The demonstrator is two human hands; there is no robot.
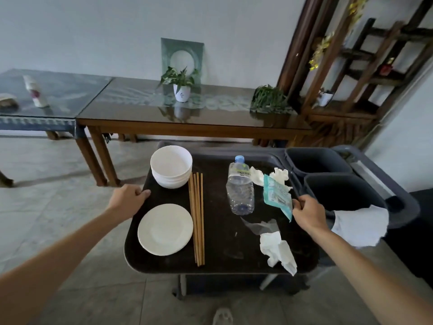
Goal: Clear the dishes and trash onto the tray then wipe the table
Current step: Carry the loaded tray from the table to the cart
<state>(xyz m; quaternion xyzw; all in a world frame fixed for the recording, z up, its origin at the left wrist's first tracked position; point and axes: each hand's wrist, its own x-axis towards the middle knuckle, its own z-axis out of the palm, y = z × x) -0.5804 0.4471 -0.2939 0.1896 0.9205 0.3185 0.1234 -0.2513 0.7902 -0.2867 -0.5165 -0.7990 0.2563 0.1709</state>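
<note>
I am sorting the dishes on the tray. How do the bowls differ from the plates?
The bowls are deep and stacked high at the far left of the tray; the plates are flat and low, nearer the person. The left hand grips the tray edge between the bowls and the plates. The chopsticks pass right beside the plates for most of their length but reach the bowls only at their far tips. Both are plain white, round and look empty.

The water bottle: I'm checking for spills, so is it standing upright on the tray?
No, the water bottle lies on its side on the dark tray, its blue cap pointing away, between the chopsticks and the teal wrapper.
</note>
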